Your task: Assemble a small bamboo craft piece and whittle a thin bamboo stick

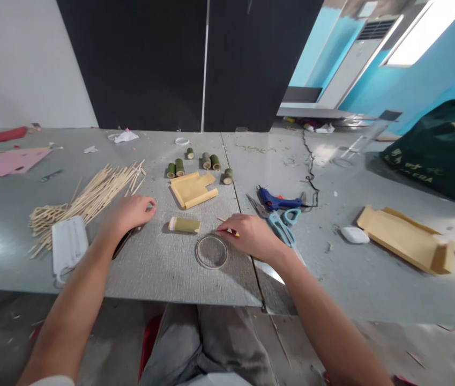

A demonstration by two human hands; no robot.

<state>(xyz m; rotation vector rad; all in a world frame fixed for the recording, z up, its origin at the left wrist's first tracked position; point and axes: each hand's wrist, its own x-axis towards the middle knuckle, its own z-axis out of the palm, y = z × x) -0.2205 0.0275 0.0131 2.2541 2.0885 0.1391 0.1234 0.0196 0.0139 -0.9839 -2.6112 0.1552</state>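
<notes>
My left hand (136, 212) rests on the table beside the wooden sticks (102, 187), fingers loosely curled with a gap at the thumb and nothing visible in them. A dark flat object (124, 245) lies partly under that wrist. My right hand (247, 233) is closed, its fingers pinched around a thin stick (221, 219) whose pale tip shows; a small yellow and white piece (233, 232) also shows at the fingers. Just left of these fingertips lies a round ring (197, 252). A cut bamboo tube (186, 225) lies on its side between my hands.
Several short green bamboo pieces (215, 162) stand behind a tan folded paper (191, 190). Scissors (281, 228) and a blue glue gun (277, 199) lie right of my right hand. A white mask (69, 244), a white case (355, 235) and a brown paper tray (404, 238) lie farther out.
</notes>
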